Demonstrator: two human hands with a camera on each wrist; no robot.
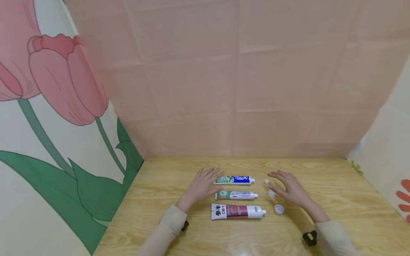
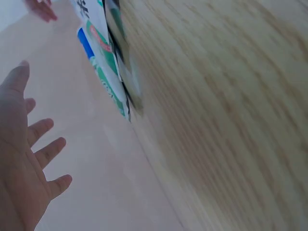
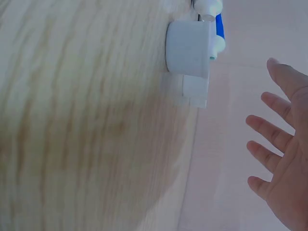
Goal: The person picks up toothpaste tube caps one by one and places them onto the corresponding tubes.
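Three uncapped toothpaste tubes lie in a column on the table, nozzles to the right: a blue-and-green tube at the back, a green-and-white tube in the middle, a larger maroon-and-white tube in front. To their right are a small white cap, a second white cap and a larger round cap. My left hand hovers by the tubes' left ends, fingers spread, holding nothing. Over the caps, my right hand is raised with its fingers extended and holds nothing.
The wooden table ends at a pinkish cloth backdrop. A wall with painted tulips rises along the left, and a pale wall with red petals along the right. Each wrist wears a black device.
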